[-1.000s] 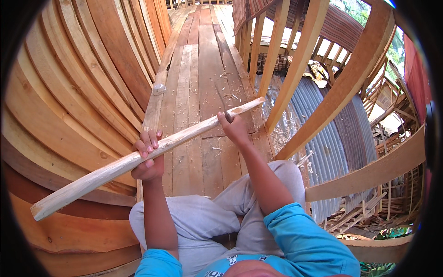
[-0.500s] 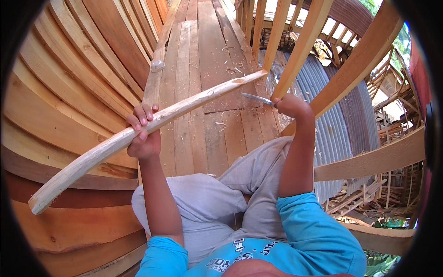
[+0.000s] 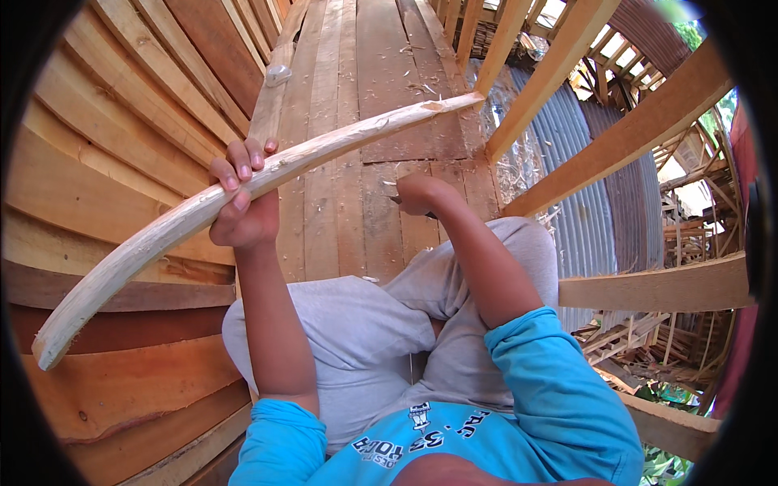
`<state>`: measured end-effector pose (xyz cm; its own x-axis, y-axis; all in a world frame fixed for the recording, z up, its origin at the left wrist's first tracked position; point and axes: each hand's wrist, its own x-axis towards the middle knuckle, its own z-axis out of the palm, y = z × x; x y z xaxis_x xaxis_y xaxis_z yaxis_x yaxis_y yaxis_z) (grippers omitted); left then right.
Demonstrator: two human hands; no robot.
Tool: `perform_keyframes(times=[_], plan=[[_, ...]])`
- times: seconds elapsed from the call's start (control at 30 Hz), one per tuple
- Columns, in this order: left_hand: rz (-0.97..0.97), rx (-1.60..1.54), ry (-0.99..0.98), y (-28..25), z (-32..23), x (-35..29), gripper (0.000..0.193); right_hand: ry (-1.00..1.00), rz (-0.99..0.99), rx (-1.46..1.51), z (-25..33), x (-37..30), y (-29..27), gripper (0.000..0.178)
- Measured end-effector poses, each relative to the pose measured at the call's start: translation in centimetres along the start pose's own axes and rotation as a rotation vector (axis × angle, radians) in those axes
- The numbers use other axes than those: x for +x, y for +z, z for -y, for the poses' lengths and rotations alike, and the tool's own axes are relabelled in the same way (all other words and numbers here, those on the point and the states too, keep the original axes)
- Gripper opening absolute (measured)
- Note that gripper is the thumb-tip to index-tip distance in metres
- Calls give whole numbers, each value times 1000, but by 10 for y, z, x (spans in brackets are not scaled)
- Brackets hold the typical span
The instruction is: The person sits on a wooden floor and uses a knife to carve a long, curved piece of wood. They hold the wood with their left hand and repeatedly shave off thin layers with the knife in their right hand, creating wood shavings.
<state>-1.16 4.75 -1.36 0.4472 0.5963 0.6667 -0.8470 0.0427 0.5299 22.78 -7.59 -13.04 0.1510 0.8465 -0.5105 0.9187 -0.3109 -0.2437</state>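
A long, pale, curved wooden pole (image 3: pixel 340 144) with its bark stripped slants across in front of me, its thicker end low at the left and its far tip by the railing. My left hand (image 3: pixel 245 194) is closed around it left of the middle, fingers over the top. Below the pole's right half, my right hand (image 3: pixel 423 196) is closed in a fist around a knife (image 3: pixel 395 198). Only a short dark bit of the blade shows beside the fist; the rest is hidden or turned away. The knife stands apart from the pole.
Wooden floor planks (image 3: pixel 344 235) strewn with shavings run ahead. Overlapping boards (image 3: pixel 105 154) form a wall at left. Upright wooden slats (image 3: pixel 551 73) line the right, with corrugated metal sheets (image 3: pixel 579 178) beyond. A small clear object (image 3: pixel 278 75) lies by the left wall.
My right hand with the knife has swung left and down, away from the railing, below the pole. The pole and my left hand have shifted slightly; the pole's far tip sits higher.
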Motion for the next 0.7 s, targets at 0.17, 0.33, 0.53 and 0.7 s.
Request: perform_keyframes(times=[0.17,0.33,0.53,0.7], plan=[[-17,-16,9,-4,-1,-1,18,-46,-361,154,15,29,25,23],[-27,-30,12,-5,3,4,19,82,-546,198,-8,64,58,18],[-168,47,-28,-13,-5,16,17,-10,-670,-69,-7,78,55,22],[-107,52,-26,-10,0,38,16,-108,-546,-168,-1,147,11,20]])
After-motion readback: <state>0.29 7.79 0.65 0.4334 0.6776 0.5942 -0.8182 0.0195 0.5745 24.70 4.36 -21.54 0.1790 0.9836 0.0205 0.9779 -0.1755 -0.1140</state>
